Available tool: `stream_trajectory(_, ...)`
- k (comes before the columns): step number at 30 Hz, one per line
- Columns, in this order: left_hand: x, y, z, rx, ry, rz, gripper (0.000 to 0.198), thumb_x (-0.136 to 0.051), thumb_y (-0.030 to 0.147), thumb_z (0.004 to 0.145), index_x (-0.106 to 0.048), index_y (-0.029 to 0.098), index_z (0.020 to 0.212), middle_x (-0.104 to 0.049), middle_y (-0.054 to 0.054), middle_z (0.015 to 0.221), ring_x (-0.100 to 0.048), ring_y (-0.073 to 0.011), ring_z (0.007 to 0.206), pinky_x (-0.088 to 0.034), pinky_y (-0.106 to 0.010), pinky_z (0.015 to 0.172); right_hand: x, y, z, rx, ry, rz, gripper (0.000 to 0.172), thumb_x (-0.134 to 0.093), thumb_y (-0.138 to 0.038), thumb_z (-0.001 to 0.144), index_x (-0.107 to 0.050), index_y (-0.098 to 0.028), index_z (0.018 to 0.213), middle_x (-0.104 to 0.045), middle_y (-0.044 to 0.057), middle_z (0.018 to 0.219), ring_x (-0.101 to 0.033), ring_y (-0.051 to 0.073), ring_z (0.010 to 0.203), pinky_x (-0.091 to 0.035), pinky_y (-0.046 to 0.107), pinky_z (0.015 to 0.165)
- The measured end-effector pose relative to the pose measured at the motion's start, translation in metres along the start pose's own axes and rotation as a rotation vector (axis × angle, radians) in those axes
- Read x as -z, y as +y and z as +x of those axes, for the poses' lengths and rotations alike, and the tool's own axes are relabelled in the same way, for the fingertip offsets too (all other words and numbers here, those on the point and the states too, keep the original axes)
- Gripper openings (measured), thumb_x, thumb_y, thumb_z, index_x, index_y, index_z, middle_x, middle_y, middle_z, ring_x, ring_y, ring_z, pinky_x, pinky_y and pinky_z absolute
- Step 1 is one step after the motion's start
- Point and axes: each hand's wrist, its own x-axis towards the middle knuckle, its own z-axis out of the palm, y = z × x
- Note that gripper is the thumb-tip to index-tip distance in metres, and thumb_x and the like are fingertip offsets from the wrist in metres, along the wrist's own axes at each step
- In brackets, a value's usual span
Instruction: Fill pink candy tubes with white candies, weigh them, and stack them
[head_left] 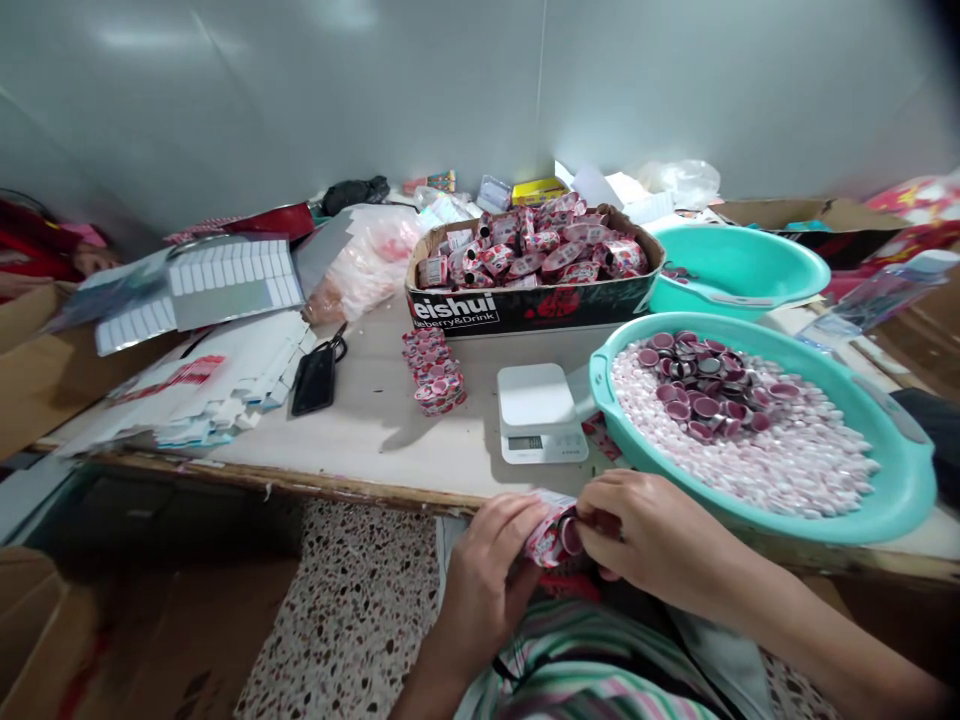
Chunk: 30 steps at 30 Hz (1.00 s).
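My left hand (pixel 495 550) is closed round a small red-and-white printed pack (pixel 546 535), just in front of the table edge. A round purple cap (pixel 571 536) shows at the pack's right end. My right hand (pixel 645 530) has its fingers pinched together at that end, against the cap; its fingertips are partly hidden. Right of my hands stands a turquoise basin (pixel 900 500) of small white wrapped pieces (pixel 787 470), with purple caps (pixel 705 405) heaped on top. A white digital scale (pixel 534 395) lies beyond my hands.
A black cardboard box (pixel 525 310) full of printed packs stands at the back, with several stacked flat packs (pixel 435 375) before it. Another turquoise basin (pixel 742 265) is behind right. Leftward lie a black phone (pixel 313 380) and white folded cartons (pixel 225 380). Another person's hand (pixel 94 258) shows far left.
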Motion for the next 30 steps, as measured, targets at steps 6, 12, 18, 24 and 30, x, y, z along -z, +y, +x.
stream_trajectory(6,-0.004,0.002,-0.001,0.148,-0.011,-0.150,0.040,-0.056,0.024,0.088,-0.051,0.028,0.127,-0.055,-0.006,0.127,-0.048,-0.0199,0.120,-0.040,-0.035,0.104,-0.005,0.001,0.000,-0.016,0.059,-0.064,0.018,-0.048,-0.018,0.080,-0.054,-0.019,0.062,-0.060,0.002,0.066,-0.055,0.017,0.067,-0.037,0.029,0.064)
stream_trajectory(12,-0.015,0.001,-0.004,0.383,0.122,-0.447,0.034,-0.067,0.029,0.080,-0.061,0.027,0.114,-0.051,-0.007,0.129,-0.051,-0.0243,0.118,-0.042,-0.039,0.101,-0.007,0.007,0.001,-0.041,0.279,-0.049,0.015,-0.058,-0.030,0.074,-0.055,-0.019,0.082,-0.060,0.005,0.083,-0.057,0.021,0.079,-0.043,0.031,0.068)
stream_trajectory(18,-0.029,0.012,0.002,0.475,0.224,-0.796,0.034,-0.078,0.026,0.069,-0.066,0.027,0.101,-0.051,-0.005,0.126,-0.052,-0.0249,0.119,-0.046,-0.036,0.098,-0.012,0.015,0.001,-0.147,0.036,0.501,0.044,-0.057,-0.035,0.076,-0.054,-0.021,0.118,-0.064,0.007,0.111,-0.061,0.023,0.099,-0.047,0.034,0.088)
stream_trajectory(24,-0.022,0.019,0.002,0.569,0.106,-0.934,0.055,-0.086,0.034,0.058,-0.062,0.024,0.106,-0.042,-0.008,0.137,-0.049,-0.0291,0.123,-0.043,-0.036,0.102,-0.024,0.014,-0.002,-0.185,-0.150,0.919,0.031,-0.053,-0.028,0.078,-0.064,-0.019,0.106,-0.069,0.003,0.103,-0.063,0.021,0.095,-0.048,0.030,0.085)
stream_trajectory(30,-0.013,0.029,0.001,0.779,0.070,-0.774,0.061,-0.067,0.051,0.076,-0.049,0.019,0.125,-0.053,-0.011,0.129,-0.052,-0.0269,0.118,-0.041,-0.037,0.103,-0.039,0.007,-0.003,-0.187,-0.007,0.753,0.040,-0.060,-0.026,0.069,-0.065,-0.019,0.108,-0.068,0.005,0.102,-0.062,0.022,0.090,-0.047,0.030,0.082)
